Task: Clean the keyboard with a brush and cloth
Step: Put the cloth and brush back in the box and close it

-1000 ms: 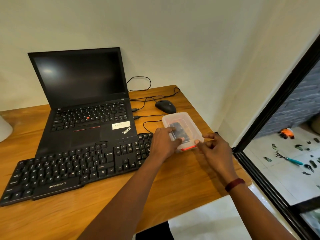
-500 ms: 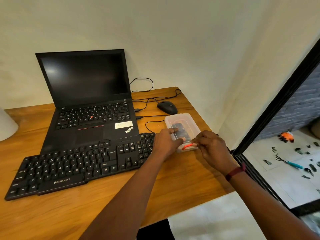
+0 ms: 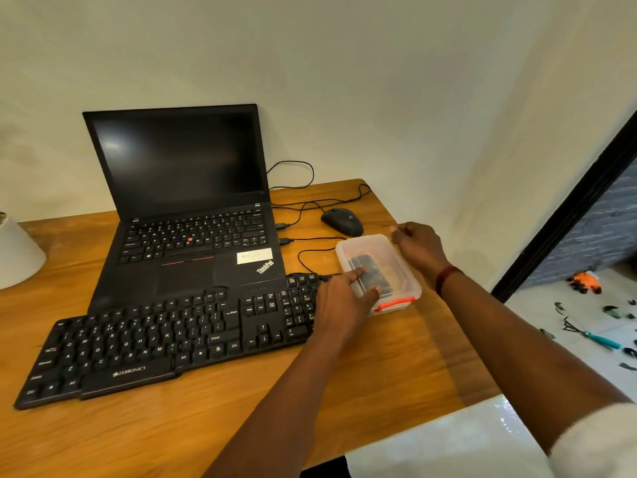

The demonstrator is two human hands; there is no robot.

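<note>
A black Zebronics keyboard [image 3: 172, 339] lies on the wooden table [image 3: 206, 419], in front of an open laptop [image 3: 186, 215]. To its right stands a clear plastic box [image 3: 406, 281] with its lid on and a red clip [image 3: 394, 302] at the near end. A dark item [image 3: 374, 270] shows through the lid; no brush or cloth is plainly visible. My left hand [image 3: 341, 301] rests on the lid, fingers stretched out flat. My right hand [image 3: 417, 250] is at the box's far right corner with curled fingers; whether it grips anything is hidden.
A black mouse [image 3: 343, 220] and its cables lie just behind the box. A white rounded object [image 3: 17, 257] sits at the table's left edge. The table's right edge is close to the box, with a floor and a dark door frame [image 3: 558, 222] beyond.
My right hand has left the red clip at the near end and moved to the box's far right corner. My left hand stays on the lid.
</note>
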